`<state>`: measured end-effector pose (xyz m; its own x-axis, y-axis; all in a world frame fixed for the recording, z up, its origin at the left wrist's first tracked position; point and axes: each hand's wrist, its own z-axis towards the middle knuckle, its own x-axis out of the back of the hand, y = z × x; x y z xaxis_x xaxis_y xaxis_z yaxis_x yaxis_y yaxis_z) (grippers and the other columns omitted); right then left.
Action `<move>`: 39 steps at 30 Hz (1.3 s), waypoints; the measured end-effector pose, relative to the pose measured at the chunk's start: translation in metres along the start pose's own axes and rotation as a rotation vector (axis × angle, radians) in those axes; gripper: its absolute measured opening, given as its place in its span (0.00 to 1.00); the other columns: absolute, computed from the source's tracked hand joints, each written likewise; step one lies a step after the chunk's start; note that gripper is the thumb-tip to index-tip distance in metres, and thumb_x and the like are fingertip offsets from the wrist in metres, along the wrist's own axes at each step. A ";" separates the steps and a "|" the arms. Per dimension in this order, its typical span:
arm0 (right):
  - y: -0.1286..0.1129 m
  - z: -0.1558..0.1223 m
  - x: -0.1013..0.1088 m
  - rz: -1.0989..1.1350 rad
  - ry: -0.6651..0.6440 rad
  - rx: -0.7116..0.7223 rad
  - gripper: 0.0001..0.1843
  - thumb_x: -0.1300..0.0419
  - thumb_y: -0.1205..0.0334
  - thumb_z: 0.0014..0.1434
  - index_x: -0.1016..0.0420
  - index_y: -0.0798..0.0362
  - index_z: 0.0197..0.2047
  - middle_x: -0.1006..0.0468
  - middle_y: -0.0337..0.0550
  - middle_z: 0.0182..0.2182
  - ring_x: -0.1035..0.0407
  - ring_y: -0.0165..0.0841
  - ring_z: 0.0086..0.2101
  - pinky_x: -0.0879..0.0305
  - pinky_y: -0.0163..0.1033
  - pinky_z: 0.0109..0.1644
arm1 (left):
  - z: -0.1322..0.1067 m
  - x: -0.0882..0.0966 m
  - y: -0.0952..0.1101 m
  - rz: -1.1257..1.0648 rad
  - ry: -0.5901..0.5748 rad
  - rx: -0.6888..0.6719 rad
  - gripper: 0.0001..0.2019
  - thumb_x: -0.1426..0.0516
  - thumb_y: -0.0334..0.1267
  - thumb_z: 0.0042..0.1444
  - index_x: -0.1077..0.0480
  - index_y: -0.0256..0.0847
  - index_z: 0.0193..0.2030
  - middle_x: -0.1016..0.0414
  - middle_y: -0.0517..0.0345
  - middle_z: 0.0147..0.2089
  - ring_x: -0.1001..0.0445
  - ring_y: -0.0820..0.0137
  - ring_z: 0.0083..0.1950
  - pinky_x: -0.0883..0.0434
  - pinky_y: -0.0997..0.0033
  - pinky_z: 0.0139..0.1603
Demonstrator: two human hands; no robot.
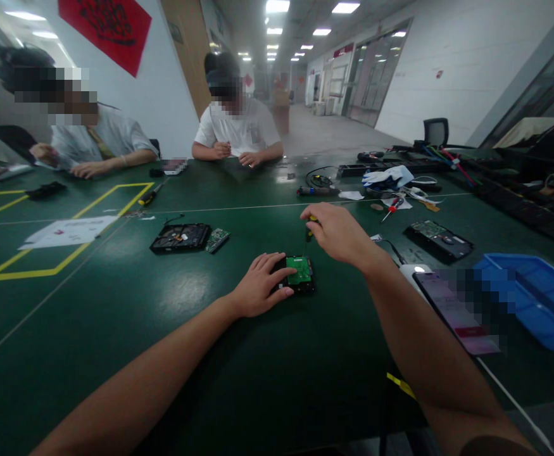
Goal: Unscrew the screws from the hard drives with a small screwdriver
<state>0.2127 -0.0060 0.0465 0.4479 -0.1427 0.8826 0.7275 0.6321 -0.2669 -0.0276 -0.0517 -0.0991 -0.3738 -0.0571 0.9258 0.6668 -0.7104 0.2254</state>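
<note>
A hard drive [309,286] with a green circuit board [300,269] facing up lies on the table in front of me. My left hand [260,288] grips its left end, the thumb along the near side, the index finger over the board and the other fingers near the far side. Above the drive, my right hand [336,231] is closed around a screwdriver [309,233] with a yellow and black handle. The screwdriver stands nearly upright, its thin shaft pointing down at the board. Whether the tip touches a screw is too small to tell.
Another hard drive [182,237] and a loose circuit board [218,240] lie to the left. On the right are a third drive [440,240], a phone [452,310], a blue tray [537,316] and a red screwdriver [393,206]. Two people sit across the green table [115,329].
</note>
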 end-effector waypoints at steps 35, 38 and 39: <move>-0.004 -0.002 -0.002 -0.039 0.038 -0.085 0.15 0.46 0.66 0.65 0.26 0.59 0.52 0.22 0.59 0.48 0.28 0.45 0.47 0.34 0.50 0.53 | 0.000 0.001 0.000 -0.023 -0.004 -0.001 0.27 0.49 0.57 0.71 0.34 0.50 0.70 0.46 0.46 0.77 0.45 0.47 0.76 0.47 0.38 0.75; -0.007 -0.002 0.001 -0.049 0.027 -0.089 0.12 0.45 0.67 0.63 0.24 0.57 0.48 0.23 0.57 0.45 0.29 0.44 0.45 0.34 0.50 0.53 | 0.000 0.001 0.000 -0.018 -0.009 0.005 0.27 0.49 0.57 0.71 0.34 0.50 0.70 0.46 0.47 0.77 0.46 0.48 0.76 0.48 0.38 0.75; -0.008 -0.002 0.002 -0.045 0.016 -0.082 0.12 0.46 0.67 0.64 0.24 0.56 0.47 0.23 0.56 0.45 0.29 0.44 0.44 0.34 0.50 0.53 | 0.000 0.001 0.000 -0.017 -0.010 0.007 0.27 0.49 0.58 0.71 0.34 0.51 0.70 0.46 0.47 0.77 0.46 0.48 0.76 0.48 0.37 0.75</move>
<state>0.2092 -0.0129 0.0491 0.4215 -0.1827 0.8882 0.7869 0.5605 -0.2581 -0.0277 -0.0517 -0.0986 -0.3790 -0.0383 0.9246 0.6650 -0.7061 0.2434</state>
